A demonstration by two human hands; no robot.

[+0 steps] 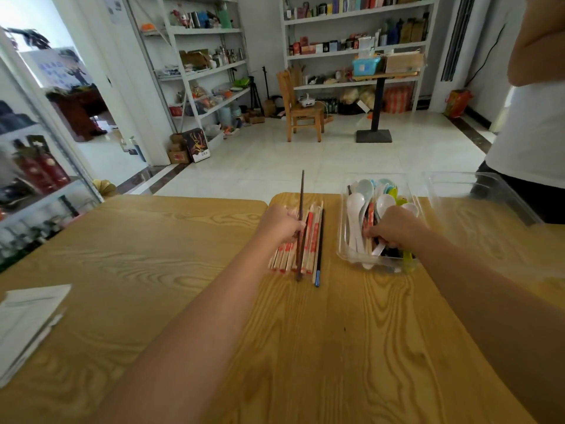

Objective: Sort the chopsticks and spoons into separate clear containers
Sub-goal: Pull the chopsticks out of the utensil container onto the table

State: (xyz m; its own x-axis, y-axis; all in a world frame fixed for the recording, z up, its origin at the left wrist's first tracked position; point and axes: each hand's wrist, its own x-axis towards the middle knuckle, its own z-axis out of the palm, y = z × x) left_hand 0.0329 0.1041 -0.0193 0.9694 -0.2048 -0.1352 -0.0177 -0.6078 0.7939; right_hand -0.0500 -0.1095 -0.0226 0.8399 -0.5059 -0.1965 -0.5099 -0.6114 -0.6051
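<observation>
A dark brown chopstick [302,197] stands tilted, pinched in your left grip [279,223] above a row of paper-wrapped chopsticks [287,255]. The row lies near the far edge of the table [183,270], with a black chopstick [320,246] just beside it. To the right, a clear container [345,255] holds spoons [356,203] mixed with chopsticks. Your right grip [394,228] digs in, fingers curled; whether it has closed on anything cannot be told. Lay the dark stick parallel to the row, and lift out chopsticks only.
</observation>
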